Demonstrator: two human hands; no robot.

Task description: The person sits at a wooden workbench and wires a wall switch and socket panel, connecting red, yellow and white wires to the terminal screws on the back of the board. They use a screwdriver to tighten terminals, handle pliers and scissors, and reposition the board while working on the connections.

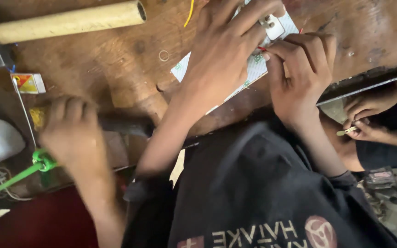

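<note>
On the worn wooden bench (116, 69) a white circuit strip (253, 69) lies slantwise, pinned under the left hand (221, 55), whose fingers spread flat over it. Just beside, the right hand (299, 69) curls its fingertips onto the strip's edge. Farther left, another person's hand (72, 133) rests clenched near a green-handled tool (24, 172) and a pale tube (65, 20).

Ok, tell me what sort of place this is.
Probably a small electrical repair or assembly workshop: a worn wooden workbench, a white circuit board under the left hand and right hand, and loose wires nearby.
</note>
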